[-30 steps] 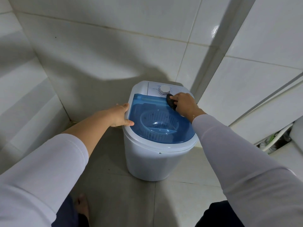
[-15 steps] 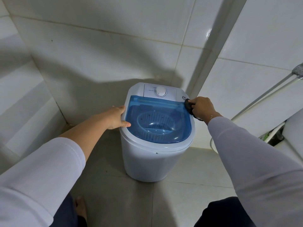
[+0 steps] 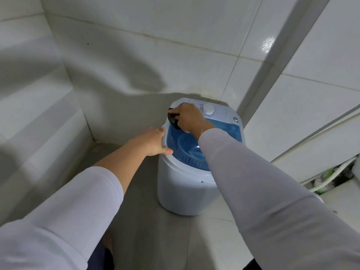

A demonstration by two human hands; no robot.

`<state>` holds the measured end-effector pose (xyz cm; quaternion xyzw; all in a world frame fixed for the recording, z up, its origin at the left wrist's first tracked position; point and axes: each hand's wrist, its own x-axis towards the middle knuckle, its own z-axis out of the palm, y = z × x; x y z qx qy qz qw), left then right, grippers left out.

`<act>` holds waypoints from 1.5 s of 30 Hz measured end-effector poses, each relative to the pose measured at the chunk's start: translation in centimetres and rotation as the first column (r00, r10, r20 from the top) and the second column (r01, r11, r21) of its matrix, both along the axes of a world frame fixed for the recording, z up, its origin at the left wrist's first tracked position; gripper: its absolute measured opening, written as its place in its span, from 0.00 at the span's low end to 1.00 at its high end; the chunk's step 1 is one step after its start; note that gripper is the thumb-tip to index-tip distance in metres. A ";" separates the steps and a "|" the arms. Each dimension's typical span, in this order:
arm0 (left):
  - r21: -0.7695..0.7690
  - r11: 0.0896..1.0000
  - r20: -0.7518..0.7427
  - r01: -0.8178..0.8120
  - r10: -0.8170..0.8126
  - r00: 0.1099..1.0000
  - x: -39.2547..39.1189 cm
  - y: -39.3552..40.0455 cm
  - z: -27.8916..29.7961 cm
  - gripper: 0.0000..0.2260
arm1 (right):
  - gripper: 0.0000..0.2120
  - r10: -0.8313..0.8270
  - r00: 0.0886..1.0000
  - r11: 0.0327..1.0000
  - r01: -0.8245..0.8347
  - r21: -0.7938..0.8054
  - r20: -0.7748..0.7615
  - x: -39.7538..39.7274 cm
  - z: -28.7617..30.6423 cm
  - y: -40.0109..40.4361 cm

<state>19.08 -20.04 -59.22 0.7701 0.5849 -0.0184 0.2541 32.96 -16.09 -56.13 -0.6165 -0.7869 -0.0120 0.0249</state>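
- Head view: a small white washing machine point(image 3: 185, 191) stands on the grey tiled floor point(image 3: 152, 240), in the corner against the white tiled wall point(image 3: 155, 55).
- Its clear blue lid point(image 3: 226, 133) is down. A round white dial point(image 3: 208, 109) sits on the panel behind the lid.
- The right hand point(image 3: 190, 117) is curled round a black pad point(image 3: 173, 120), pressing it on the machine's far left corner, where lid meets rim.
- The left hand point(image 3: 153, 142) clasps the machine's left rim, thumb lying on the top edge.
- The hands are close together but not touching.
- A white hose point(image 3: 331, 175) lies by the wall at the right.
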 end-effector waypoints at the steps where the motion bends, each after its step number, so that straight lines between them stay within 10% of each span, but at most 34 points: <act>1: -0.004 1.000 0.008 -0.003 0.003 1.000 0.0 0.0 0.0 0.38 | 0.19 -0.003 1.000 1.000 0.003 -0.009 0.031 -0.2 -0.7 0.3; 45: -0.046 0.997 0.043 -0.055 0.057 0.997 0.6 -1.2 0.4 0.38 | 0.20 -0.345 0.938 0.938 0.344 -0.037 -0.024 15.4 -2.1 -7.5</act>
